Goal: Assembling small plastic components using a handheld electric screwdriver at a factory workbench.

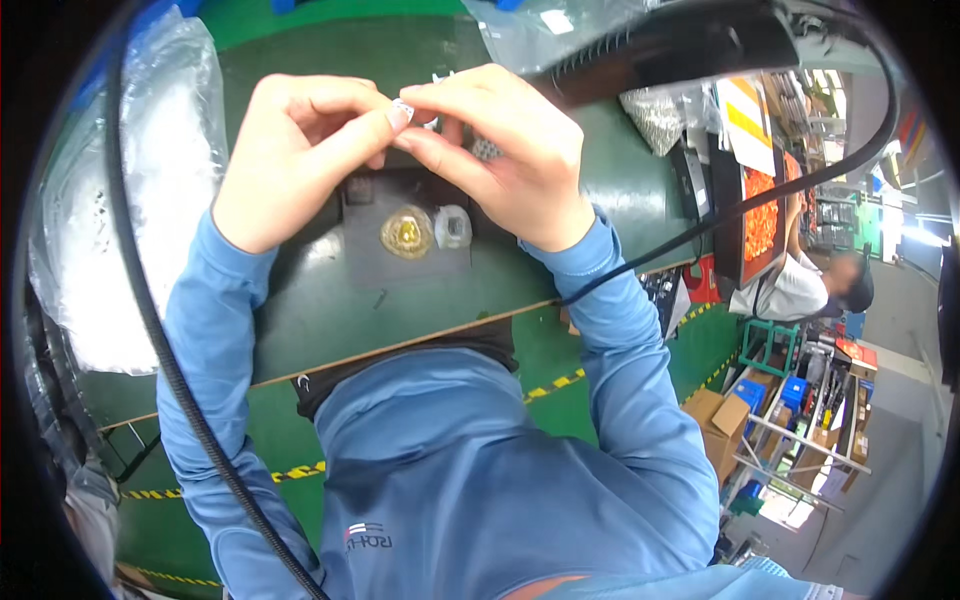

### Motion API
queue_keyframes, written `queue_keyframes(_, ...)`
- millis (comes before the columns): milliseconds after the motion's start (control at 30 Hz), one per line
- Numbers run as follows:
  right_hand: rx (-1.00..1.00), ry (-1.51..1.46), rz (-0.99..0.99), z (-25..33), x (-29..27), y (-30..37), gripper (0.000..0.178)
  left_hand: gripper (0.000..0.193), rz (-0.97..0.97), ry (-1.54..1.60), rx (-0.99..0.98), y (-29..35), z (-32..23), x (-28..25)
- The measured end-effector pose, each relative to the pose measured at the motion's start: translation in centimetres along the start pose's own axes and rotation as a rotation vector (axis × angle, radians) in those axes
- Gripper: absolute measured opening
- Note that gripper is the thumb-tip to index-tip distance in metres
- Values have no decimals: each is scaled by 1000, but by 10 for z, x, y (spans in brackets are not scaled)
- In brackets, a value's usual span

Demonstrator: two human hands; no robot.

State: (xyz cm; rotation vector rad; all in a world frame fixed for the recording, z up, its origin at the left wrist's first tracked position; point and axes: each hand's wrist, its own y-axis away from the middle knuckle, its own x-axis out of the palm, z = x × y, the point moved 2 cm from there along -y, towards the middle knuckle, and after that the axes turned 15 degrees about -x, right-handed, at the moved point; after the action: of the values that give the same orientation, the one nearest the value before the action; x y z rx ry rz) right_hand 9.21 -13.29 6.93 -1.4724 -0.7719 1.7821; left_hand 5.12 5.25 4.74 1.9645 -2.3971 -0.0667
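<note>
Above the dark green table (pixel 330 320), my left hand (pixel 305 150) and my right hand (pixel 505 150) meet at their fingertips. Between them is a small white part (pixel 403 108) with dark marks, pinched by thumbs and forefingers; its kind is too small to make out. My fingers hide most of it. Just below the hands, a dark grey mat (pixel 375 262) lies on the table. It carries a round, see-through dish (pixel 406 232) with something yellow in it. Touching or close beside that is a small whitish translucent piece (pixel 453 228) with a squarish middle.
A big clear plastic bag (pixel 150 220) covers the table's left side. At the far right lies a bag of small metallic pieces (pixel 655 115); a black device (pixel 680 50) juts over the table. Further right are a tray of orange parts (pixel 761 215) and a person (pixel 800 288).
</note>
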Motion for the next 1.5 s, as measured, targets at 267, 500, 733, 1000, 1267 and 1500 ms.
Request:
queue_keyframes(267,264,-130,140,16,-23,46,28,25,54,-223,-112,-1,4,4)
queue_keyframes(500,357,-261,388,14,-31,66,23,34,-159,-264,-129,-7,21,-29)
queue_keyframes(733,358,-234,486,14,-31,66,21,30,-149,-302,-127,-8,26,-26)
queue_keyframes(1000,423,-207,408,16,-22,59,16,14,-417,-137,-43,2,-16,-23)
queue_keyframes(1267,451,-220,383,15,-16,70,12,26,-597,-445,156,0,8,-104)
queue_keyframes(1500,37,94,349,27,-13,69,16,20,-648,-1102,149,-12,31,-103)
